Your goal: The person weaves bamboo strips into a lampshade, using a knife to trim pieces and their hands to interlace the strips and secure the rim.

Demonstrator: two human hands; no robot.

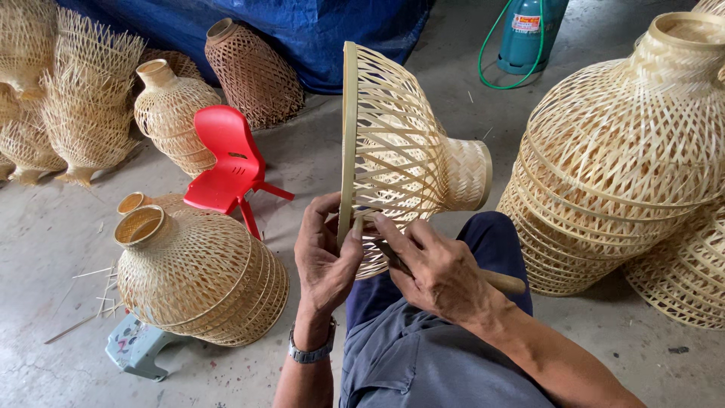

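At the centre of the frame the woven bamboo shade [400, 143] looks fully woven; only its rim seems in work; the left hand [326, 257] pinches the rim, the right hand [442, 272] grips a wooden-handled tool [498, 282] at it; finished shades [627, 151] stand stacked at right.

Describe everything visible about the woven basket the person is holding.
The woven basket is a bell-shaped shell of pale bamboo strips: open lattice on the body, tighter weave at the narrow neck, a flat hoop around the wide mouth. It stands on edge on the person's lap, neck pointing right. The left hand pinches the rim; the right hand works a wooden-handled tool against it.
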